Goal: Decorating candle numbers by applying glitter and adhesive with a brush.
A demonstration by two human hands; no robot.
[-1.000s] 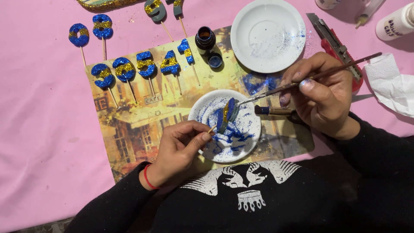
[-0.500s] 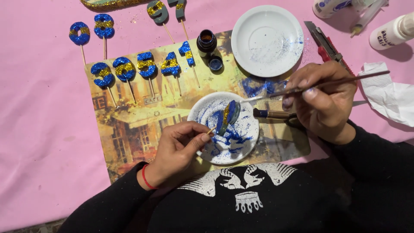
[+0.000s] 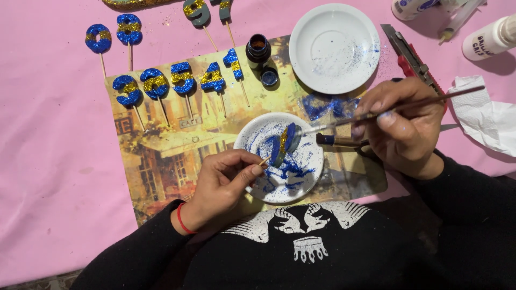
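Note:
My left hand [image 3: 226, 185] pinches the wooden stick of a blue and gold glitter number [image 3: 283, 143], holding it tilted over a white plate [image 3: 252, 134] dusted with blue glitter. My right hand [image 3: 403, 126] grips a thin paintbrush [image 3: 430, 100], its tip touching the number's upper edge. A second brush [image 3: 338, 140] lies under my right hand beside the plate. Several finished glitter numbers on sticks [image 3: 177, 80] lie in a row on the printed paper mat [image 3: 161, 161].
A second white plate [image 3: 334, 45] sits at the top. A small open dark jar [image 3: 258, 49] and its lid [image 3: 269, 77] stand beside it. A red box cutter [image 3: 408, 53], glue bottles [image 3: 492, 37] and crumpled tissue [image 3: 486, 121] lie right on the pink cloth [image 3: 48, 161].
The number has been turned more edge-on over the plate, and the brush tip now rests on its upper edge. My right hand shifted slightly.

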